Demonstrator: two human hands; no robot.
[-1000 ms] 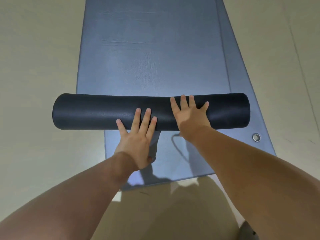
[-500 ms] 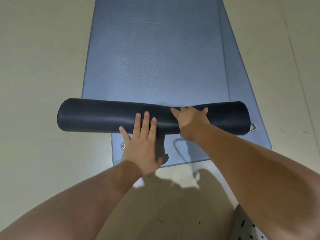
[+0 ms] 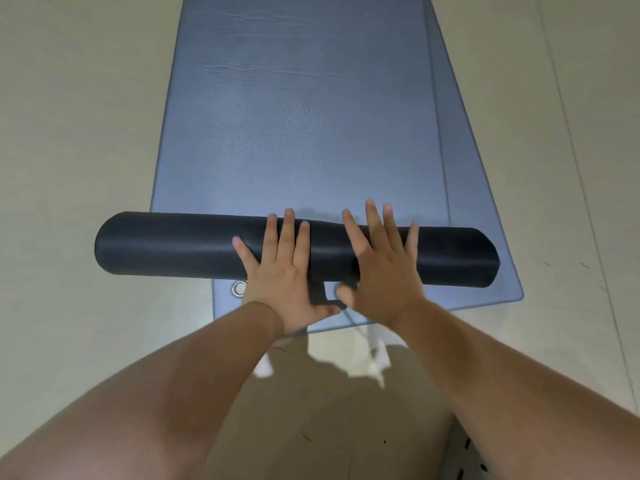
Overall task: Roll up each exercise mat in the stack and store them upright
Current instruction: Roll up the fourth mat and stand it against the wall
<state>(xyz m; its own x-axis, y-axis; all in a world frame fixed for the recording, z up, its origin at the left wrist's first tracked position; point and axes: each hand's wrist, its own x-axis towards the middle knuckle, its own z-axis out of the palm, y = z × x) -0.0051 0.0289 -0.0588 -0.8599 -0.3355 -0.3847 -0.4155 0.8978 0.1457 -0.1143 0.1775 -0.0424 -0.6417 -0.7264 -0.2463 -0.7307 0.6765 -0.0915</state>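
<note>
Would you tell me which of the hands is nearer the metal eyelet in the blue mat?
Left. The left hand lies flat on the rolled mat, its heel right beside the eyelet; the right hand rests farther along the roll.

The flat blue mats (image 3: 304, 133) run off the top edge; I see the left hand (image 3: 284, 271) half-covering a metal grommet (image 3: 238, 288).
</note>
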